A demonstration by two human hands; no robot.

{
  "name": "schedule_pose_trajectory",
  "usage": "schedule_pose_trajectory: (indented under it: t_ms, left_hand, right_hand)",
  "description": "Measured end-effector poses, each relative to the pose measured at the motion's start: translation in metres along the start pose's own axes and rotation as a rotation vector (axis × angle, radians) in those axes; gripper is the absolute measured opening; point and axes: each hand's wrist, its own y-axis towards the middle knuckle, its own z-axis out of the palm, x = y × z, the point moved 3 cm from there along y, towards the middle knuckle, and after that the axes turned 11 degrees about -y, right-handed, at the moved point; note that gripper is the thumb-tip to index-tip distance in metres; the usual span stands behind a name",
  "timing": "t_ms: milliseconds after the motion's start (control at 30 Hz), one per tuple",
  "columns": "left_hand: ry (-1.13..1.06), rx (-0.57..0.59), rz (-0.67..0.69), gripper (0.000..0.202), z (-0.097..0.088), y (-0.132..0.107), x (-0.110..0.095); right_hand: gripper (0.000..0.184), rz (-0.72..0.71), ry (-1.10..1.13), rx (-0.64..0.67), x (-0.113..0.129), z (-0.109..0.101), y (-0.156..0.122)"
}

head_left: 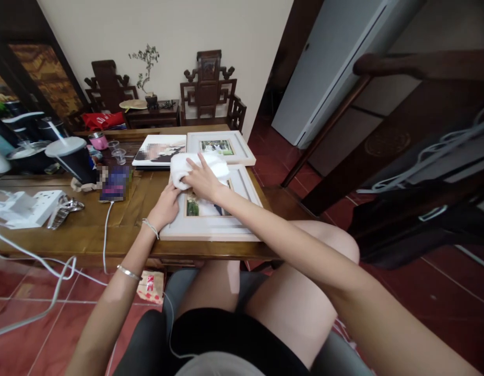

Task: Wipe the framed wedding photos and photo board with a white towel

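A thick white folded cloth (pixel 179 165) lies on the far left part of a pale wooden picture frame with a white mat (pixel 222 230), at the near right of a brown wooden table (pixel 93 232). The right hand (pixel 204 180) has its grip closed on the cloth, some fingers spread over the top and others curled at its left side. The left hand (pixel 166 206) rests at the frame's left edge, just beside the cloth — whether its grip clasps that edge, I cannot tell. Beyond stand a second pale wooden frame (pixel 244 150), far right, and a white rectangular photo panel (pixel 159 150) left of it. Farther left are a charging phone (pixel 115 184), a black lidded tumbler (pixel 75 163) and a white power strip (pixel 46 206).
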Motion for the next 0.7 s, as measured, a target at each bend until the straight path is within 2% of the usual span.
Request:
schedule_pose_trajectory:
  t_ms: [133,300,400,467,567,700]
  left_hand:
    - [0.016,0.017,-0.046,0.058,0.003,0.0,0.004]
    - [0.024,0.007,-0.089,0.055,0.008,-0.002,0.014]
    - [0.014,-0.014,-0.079,0.056,0.008,-0.002,0.015]
    - [0.012,-0.021,-0.077,0.056,0.008,-0.002,0.016]
    - [0.016,-0.03,-0.072,0.054,0.008,-0.002,0.016]
    - [0.038,-0.025,-0.066,0.054,0.007,-0.001,0.015]
  right_hand:
    - [0.032,0.053,0.044,0.068,-0.007,0.009,-0.002]
    - [0.032,0.166,0.052,0.183,-0.049,0.016,-0.036]
    - [0.043,0.271,0.051,0.28,-0.076,0.019,-0.06]
    - [0.048,0.313,0.043,0.316,-0.086,0.019,-0.074]
    - [0.056,0.262,0.017,0.309,-0.082,0.014,-0.091]
    - [0.06,0.144,0.043,0.332,-0.057,-0.004,-0.124]
